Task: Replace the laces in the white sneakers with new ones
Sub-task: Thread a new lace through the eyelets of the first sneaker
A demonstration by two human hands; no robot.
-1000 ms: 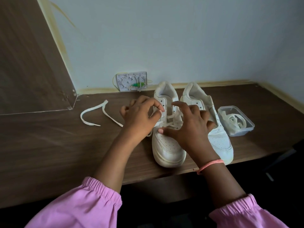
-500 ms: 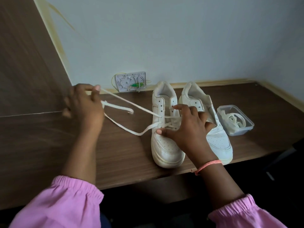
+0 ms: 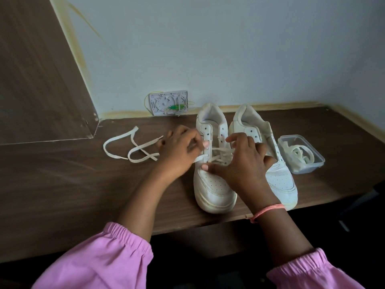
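- Head view: the left hand (image 3: 179, 151), stretched far left with the lace (image 3: 133, 149) pulled taut half a second ago, is back at the left sneaker (image 3: 212, 184) on the worktop (image 3: 73, 195), fingers pinching the lace by an eyelet.
- Slack lace now lies looped to the left.
- The right hand (image 3: 241, 161) still steadies the crossings; its grip seems closed on the lace.
- Upper eyelets remain empty; the right sneaker (image 3: 277, 176) is unlaced.
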